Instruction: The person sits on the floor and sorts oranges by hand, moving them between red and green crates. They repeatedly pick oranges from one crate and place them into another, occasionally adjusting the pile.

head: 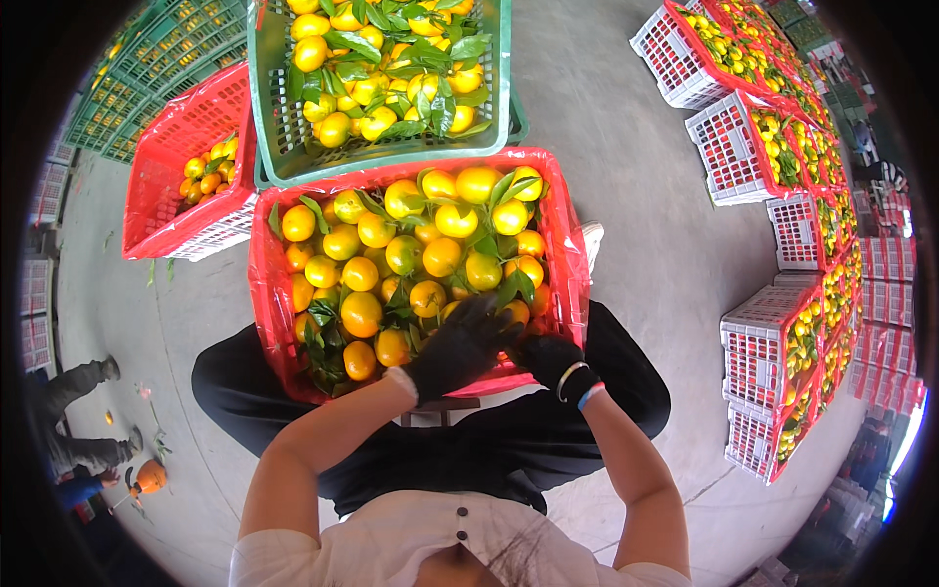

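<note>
A crate lined with red plastic film (568,242) stands between my knees, filled with orange and yellow-green citrus fruits (361,314), some with leaves. My left hand (462,345), in a black glove, reaches over the crate's near right part, its fingers beside an orange fruit (517,312). At the near right corner is my right hand (550,361), gloved in black too, with its fingers down inside the rim. Whether either hand grips a fruit is hidden. Touching the far side of this crate, a green plastic crate (381,165) holds more citrus fruits and many green leaves (444,106).
A red-lined crate (150,198) with a few fruits stands at left, near stacked green crates (169,73). Rows of white crates (752,352) full of fruit line the right. A person's legs (77,389) and an orange round object (150,477) are at the lower left.
</note>
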`<move>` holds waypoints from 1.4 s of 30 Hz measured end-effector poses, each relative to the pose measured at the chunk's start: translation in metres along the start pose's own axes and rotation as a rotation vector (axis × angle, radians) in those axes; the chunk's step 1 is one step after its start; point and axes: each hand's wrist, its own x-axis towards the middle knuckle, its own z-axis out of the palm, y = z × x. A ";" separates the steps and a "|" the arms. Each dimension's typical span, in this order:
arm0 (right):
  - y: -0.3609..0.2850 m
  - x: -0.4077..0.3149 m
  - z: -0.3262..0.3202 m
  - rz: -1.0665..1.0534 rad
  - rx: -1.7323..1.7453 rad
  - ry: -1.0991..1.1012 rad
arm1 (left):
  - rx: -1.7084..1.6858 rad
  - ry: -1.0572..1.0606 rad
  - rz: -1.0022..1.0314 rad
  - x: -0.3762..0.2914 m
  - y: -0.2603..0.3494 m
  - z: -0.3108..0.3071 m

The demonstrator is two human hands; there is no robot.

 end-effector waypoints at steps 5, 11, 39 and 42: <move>-0.016 0.015 -0.039 0.078 0.211 0.174 | -0.236 -0.011 -0.110 -0.004 0.006 0.033; 0.019 0.024 0.018 -0.013 0.135 0.286 | -0.432 -0.333 -0.356 -0.001 -0.014 0.030; 0.026 0.041 -0.086 0.194 -0.006 0.225 | -0.144 -0.265 -0.329 0.018 -0.009 0.029; 0.002 0.009 -0.061 0.142 0.106 -0.083 | -0.203 -0.248 -0.341 0.019 -0.013 0.032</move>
